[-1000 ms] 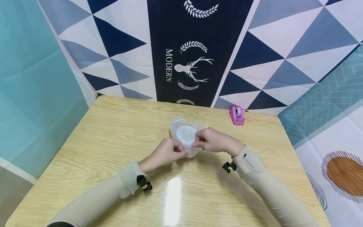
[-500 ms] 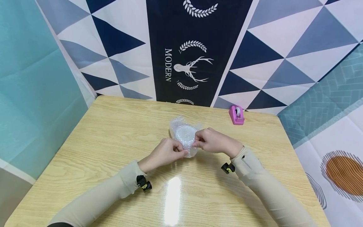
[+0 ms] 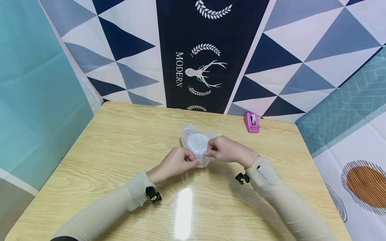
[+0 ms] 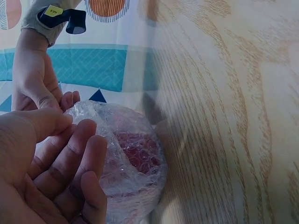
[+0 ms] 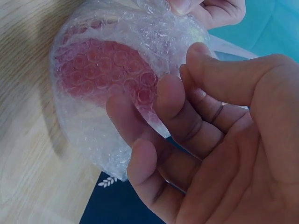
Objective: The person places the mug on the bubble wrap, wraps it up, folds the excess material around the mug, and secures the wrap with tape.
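A round object with a white top (image 3: 197,142) stands on the table inside bubble wrap (image 3: 187,131). Through the plastic its side looks pinkish red (image 5: 103,70) in the right wrist view; its kind cannot be told. My left hand (image 3: 176,161) pinches the wrap at its near edge between thumb and forefinger. At the right side of the bundle, my right hand (image 3: 225,149) pinches another part of the wrap. The other fingers of both hands curl loosely beside the bundle. In the left wrist view, the wrap (image 4: 135,186) lies loosely folded over the reddish side.
A pink tape dispenser (image 3: 252,122) with a roll of clear tape stands at the back right of the wooden table (image 3: 129,134). Patterned cloth (image 3: 132,43) hangs behind the table's back edge. Small black cameras sit on both wrists.
Almost nothing differs. My right wrist has shifted very slightly to the left, while both hands keep pinching the wrap in the same places.
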`<state>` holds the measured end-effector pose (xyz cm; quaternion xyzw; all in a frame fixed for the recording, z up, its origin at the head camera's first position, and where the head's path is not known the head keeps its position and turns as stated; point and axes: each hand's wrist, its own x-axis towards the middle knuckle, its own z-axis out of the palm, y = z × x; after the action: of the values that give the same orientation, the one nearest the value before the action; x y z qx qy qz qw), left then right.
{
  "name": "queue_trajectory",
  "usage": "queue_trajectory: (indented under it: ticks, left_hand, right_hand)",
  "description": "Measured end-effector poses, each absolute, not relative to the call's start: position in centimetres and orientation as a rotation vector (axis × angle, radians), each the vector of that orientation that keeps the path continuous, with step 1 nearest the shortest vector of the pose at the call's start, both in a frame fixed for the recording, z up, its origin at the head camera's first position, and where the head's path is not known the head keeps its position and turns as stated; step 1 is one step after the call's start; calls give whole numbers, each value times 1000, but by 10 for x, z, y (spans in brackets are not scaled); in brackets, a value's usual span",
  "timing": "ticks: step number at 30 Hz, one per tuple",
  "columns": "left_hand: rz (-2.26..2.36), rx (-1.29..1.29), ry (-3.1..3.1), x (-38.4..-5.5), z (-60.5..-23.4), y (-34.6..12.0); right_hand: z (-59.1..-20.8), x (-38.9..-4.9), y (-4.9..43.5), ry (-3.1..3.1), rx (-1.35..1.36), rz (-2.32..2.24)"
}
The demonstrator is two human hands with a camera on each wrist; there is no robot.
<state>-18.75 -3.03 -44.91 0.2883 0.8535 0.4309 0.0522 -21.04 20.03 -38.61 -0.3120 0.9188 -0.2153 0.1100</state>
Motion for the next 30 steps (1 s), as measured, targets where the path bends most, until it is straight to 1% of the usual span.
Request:
queue_trajectory:
  ticks: [30]
  left_hand:
    - [1259, 829, 2638, -190, -450, -32]
  right_hand:
    - [-384, -210, 200, 2755, -814, -574]
